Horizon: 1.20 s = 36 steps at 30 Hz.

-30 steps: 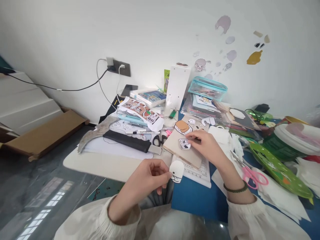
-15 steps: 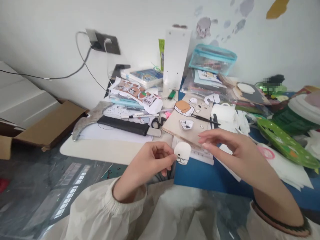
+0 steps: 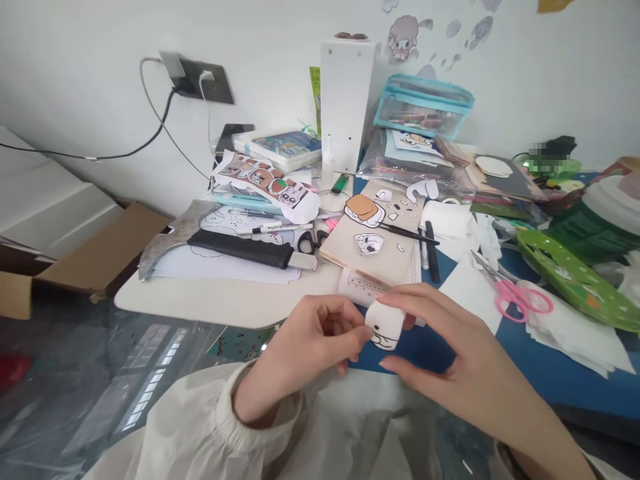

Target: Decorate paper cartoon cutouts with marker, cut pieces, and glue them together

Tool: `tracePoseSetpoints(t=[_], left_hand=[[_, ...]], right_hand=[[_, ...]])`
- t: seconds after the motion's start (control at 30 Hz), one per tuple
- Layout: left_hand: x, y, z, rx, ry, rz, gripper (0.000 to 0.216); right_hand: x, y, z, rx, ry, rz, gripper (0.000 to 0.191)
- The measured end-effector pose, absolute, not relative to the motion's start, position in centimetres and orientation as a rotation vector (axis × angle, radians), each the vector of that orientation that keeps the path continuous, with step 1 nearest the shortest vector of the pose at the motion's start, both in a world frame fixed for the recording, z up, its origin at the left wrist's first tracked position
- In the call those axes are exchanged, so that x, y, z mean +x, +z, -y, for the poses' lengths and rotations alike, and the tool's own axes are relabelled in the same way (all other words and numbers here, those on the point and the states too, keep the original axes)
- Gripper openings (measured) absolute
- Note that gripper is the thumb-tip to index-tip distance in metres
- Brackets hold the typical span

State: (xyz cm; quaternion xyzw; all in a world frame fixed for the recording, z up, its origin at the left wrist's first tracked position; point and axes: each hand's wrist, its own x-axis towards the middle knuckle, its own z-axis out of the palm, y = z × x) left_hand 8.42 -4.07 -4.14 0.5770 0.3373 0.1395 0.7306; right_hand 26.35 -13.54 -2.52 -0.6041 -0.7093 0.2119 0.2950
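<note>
Between thumb and fingers, my left hand (image 3: pixel 323 337) pinches the left edge of a small white paper cutout (image 3: pixel 389 323) with a drawn black dot and lines. My right hand (image 3: pixel 457 347) reaches around the cutout's right side. Its fingers are at the top and behind the cutout, while the thumb stands apart below. Just beyond the hands lies a beige board (image 3: pixel 345 248) carrying a face cutout (image 3: pixel 369 244), an orange-and-white cutout (image 3: pixel 364 210), small paper pieces and black tweezers (image 3: pixel 410 235). A ruler (image 3: pixel 357 283) shows under the board's near edge.
Pink-handled scissors (image 3: pixel 523 301) rest on white paper at right, near a green tray (image 3: pixel 575 280). A black-handled tool (image 3: pixel 240 250) lies on papers at left, beside a marker (image 3: pixel 275 228). A white box (image 3: pixel 347 100) stands at the back, left of a blue pouch (image 3: pixel 425 107).
My right hand has come left and down to the cutout, its fingers now at the top edge. The cutout has shifted slightly right and tilted in my left hand. Pink scissors show now.
</note>
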Motion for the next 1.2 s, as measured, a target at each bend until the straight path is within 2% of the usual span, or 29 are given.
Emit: tracePoseSetpoints(t=[0.2,0.3,0.4,0.47,0.57,0.93,1.2], left_hand=[[8.1,-3.8,4.7,1.277,0.324,-0.732,0.023],[8.0,-3.7,4.9,1.268,0.344,-0.743,0.023],[7.9,-3.6,5.0,1.258,0.371,-0.772,0.022],[7.9,-3.6,5.1,1.264,0.378,-0.779,0.021],[7.9,-3.5,5.1,1.256,0.388,-0.768,0.020],[7.8,-4.0,5.3,0.987,0.404,-0.580,0.012],[7.9,-4.2,5.3,0.978,0.390,-0.580,0.016]], right_hand=[[24.8,-3.6,14.6,-1.580,0.480,1.641,0.045],[24.2,-4.1,14.6,-1.570,0.751,1.374,0.047],[23.7,-4.5,14.5,-1.529,1.137,1.153,0.030],[23.4,-4.6,14.3,-1.505,1.259,1.075,0.025],[22.9,-4.7,14.2,-1.473,1.266,0.991,0.029],[22.4,-4.8,14.1,-1.383,1.203,0.884,0.023],[22.3,-4.3,14.8,-1.388,1.179,0.942,0.021]])
